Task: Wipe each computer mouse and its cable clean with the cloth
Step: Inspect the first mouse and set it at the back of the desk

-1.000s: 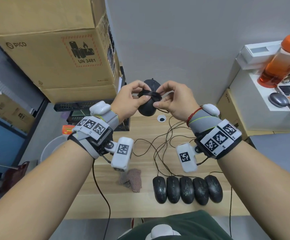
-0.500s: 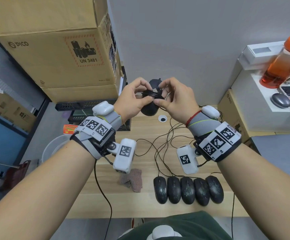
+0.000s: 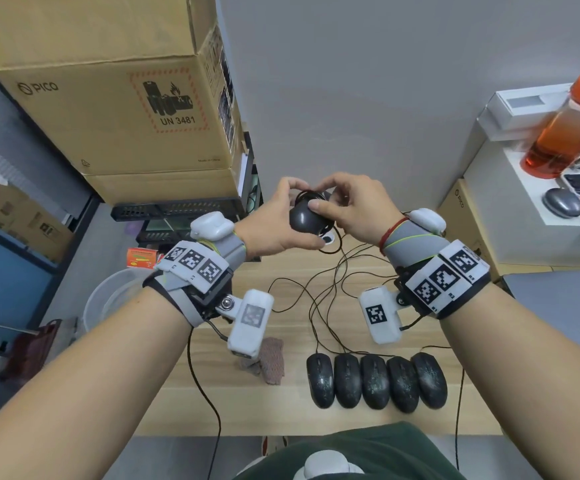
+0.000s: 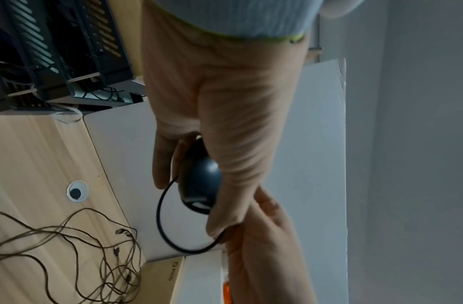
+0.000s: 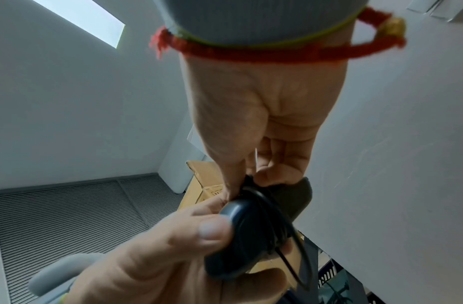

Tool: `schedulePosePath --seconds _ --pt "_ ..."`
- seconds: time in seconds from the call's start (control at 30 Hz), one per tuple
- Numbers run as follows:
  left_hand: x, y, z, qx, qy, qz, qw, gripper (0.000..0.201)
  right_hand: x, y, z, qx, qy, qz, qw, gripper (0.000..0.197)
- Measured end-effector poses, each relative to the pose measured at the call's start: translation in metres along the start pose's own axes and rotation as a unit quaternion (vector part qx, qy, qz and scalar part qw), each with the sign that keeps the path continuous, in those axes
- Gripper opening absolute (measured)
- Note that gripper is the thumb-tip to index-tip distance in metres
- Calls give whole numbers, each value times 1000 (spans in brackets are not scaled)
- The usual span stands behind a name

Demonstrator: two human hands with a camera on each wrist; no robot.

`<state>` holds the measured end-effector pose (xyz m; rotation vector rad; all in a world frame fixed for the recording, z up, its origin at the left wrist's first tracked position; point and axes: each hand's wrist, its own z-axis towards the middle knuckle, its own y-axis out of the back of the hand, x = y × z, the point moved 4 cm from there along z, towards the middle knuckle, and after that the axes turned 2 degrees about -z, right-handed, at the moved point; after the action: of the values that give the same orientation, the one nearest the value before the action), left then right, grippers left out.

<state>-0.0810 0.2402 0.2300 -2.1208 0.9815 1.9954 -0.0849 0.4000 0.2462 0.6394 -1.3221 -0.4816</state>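
Observation:
A black mouse (image 3: 304, 216) (image 4: 202, 179) (image 5: 241, 236) is held up above the far side of the desk. My left hand (image 3: 281, 220) (image 4: 199, 174) grips its body. My right hand (image 3: 337, 206) (image 5: 251, 179) pinches its black cable (image 4: 160, 216) (image 5: 290, 246), which is looped around the mouse. Several dusty black mice (image 3: 375, 381) lie in a row near the desk's front edge, their thin cables (image 3: 326, 292) tangled behind them. A pinkish cloth (image 3: 271, 360) lies on the desk left of the row, untouched.
Cardboard boxes (image 3: 108, 98) stack at the back left over a black rack (image 3: 177, 209). A white shelf (image 3: 523, 202) on the right holds an orange bottle (image 3: 572, 123) and a grey mouse (image 3: 562, 202). A grommet hole (image 4: 77, 191) is in the wooden desk (image 3: 212, 393).
The head camera has tilted, so both hands and the mouse sit slightly lower in view. The mouse has turned, showing its rounded back, and a cable loop now hangs below it.

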Motion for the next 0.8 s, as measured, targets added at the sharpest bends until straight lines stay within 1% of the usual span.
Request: schedulePosePath --seconds 0.03,0.1,0.13,0.17,0.23,0.3,0.4,0.47,0.57,0.63,0.67,0.77,0.8 --pt "3 -2 2 -17 -2 11 1000 87 1 -1 0 8 -9 10 1000 23" --pt "7 -3 5 -44 -7 10 999 80 2 -3 -1 29 -28 52 998 24" --pt "9 -3 6 -48 -9 4 999 76 1 -3 -1 44 -36 80 995 25" --pt "9 -3 6 -48 -13 -2 999 73 0 -3 -2 65 -38 102 992 30" --pt "9 -1 5 -51 -20 -10 998 70 -3 -3 -4 104 -35 121 987 46" --pt "9 2 4 -63 -23 -4 998 72 -4 -3 -5 106 -28 115 987 54" --pt "7 1 3 -54 -21 8 998 74 -3 -3 -8 61 -3 64 996 51" --pt "8 2 5 -46 -23 10 999 72 -3 -5 -10 41 16 23 999 49" --pt "8 1 7 -34 -26 16 999 68 -1 -7 -11 41 27 -9 999 44" --pt "7 1 6 -38 -20 2 999 66 0 -7 -9 45 23 -19 999 38" --pt "7 0 6 -40 -15 -4 999 65 -1 -7 -8 49 13 -6 999 34" --pt "10 -3 6 -23 -5 -6 1000 67 -8 -4 -3 81 -32 101 991 20" --pt "12 -4 6 -18 -2 -3 1000 66 -10 -3 -2 92 -34 111 989 19"
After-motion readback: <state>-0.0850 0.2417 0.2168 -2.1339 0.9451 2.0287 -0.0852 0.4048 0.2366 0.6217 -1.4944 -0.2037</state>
